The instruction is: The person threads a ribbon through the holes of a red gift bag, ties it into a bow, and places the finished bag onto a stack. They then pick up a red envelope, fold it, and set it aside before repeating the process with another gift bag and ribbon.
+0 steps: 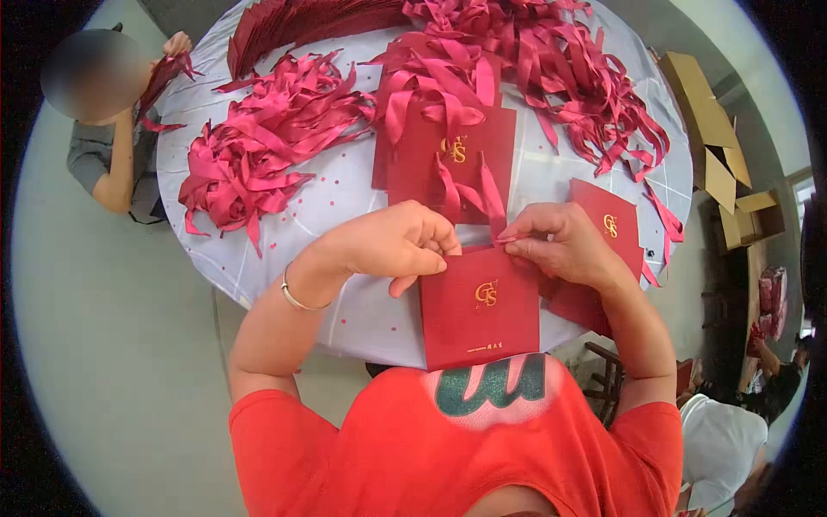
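A red bag with a gold logo (481, 306) lies at the table's near edge, in front of my chest. My right hand (556, 241) pinches a pink ribbon (493, 202) at the bag's top edge. My left hand (405, 250) is at the top left corner of the same bag, thumb and fingers curled close together; what they hold, if anything, is hidden. Just beyond my hands lies another red bag (413, 181) with ribbon handles. More red bags (607, 220) lie to the right, partly behind my right forearm.
Piles of pink ribbon (250, 155) cover parts of the round table (345, 323). Folded red bags (301, 26) stand in a row at the back. A person (112, 155) sits at the left. Cardboard boxes (702, 112) and other people are at the right.
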A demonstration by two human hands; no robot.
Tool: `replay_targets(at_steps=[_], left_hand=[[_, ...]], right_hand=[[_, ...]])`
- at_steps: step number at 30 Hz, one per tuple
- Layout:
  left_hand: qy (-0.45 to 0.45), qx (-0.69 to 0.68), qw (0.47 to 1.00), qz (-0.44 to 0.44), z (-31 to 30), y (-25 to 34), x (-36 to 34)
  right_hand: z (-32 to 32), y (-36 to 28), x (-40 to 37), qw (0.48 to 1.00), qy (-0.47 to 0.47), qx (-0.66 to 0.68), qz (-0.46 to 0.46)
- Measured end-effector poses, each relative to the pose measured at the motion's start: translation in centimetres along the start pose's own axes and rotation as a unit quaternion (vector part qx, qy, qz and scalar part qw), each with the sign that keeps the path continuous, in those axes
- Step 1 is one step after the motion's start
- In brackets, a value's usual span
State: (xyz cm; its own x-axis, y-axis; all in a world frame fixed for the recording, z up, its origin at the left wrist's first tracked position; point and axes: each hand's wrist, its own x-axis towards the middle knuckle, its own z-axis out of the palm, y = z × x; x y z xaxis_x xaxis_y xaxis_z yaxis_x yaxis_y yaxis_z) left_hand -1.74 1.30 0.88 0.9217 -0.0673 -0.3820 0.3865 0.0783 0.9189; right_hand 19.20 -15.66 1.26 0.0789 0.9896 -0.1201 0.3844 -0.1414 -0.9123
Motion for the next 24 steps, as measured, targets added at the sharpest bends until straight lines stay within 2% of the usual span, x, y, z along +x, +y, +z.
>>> replay_targets(at_steps=[5,9,11,13,14,16,17,22,24], left_hand=[[-0.026,-0.014,1.0,0.008,0.1,0.1,0.2],[-0.043,-0.021,0.999,0.002,0.4,0.0,0.4],[-0.008,-0.036,0.999,-0.011,0.7,0.1,0.4],[0.015,-0.016,1.0,-0.013,0.8,0.4,0.3],[0.036,0.003,0.999,-0.015,0.9,0.6,0.2],[0.06,0.034,0.997,-0.024,1.5,0.9,0.1],[0.084,0.066,0.994,-0.032,1.7,1.0,0.2],[0.165,0.11,0.98,-0.028,2.9,0.3,0.6],[0.193,0.125,0.973,-0.021,2.9,0.1,0.7]], right_hand=[[-0.2,-0.3,0.2,1.0,-0.009,-0.027,0.007],[0.1,0.6,0.2,0.996,0.0,-0.068,-0.058],[0.2,0.5,0.2,0.994,0.006,-0.078,-0.076],[0.5,0.1,-0.2,0.975,0.056,-0.154,-0.153],[0.8,-0.5,-0.5,0.974,0.055,-0.154,-0.154],[1.5,-1.7,-1.4,0.944,0.137,-0.223,-0.2],[1.6,-1.8,-1.7,0.92,0.143,-0.272,-0.241],[2.8,-3.3,-2.7,0.943,0.127,-0.215,-0.219],[3.3,-2.4,-2.6,0.948,0.123,-0.151,-0.253]])
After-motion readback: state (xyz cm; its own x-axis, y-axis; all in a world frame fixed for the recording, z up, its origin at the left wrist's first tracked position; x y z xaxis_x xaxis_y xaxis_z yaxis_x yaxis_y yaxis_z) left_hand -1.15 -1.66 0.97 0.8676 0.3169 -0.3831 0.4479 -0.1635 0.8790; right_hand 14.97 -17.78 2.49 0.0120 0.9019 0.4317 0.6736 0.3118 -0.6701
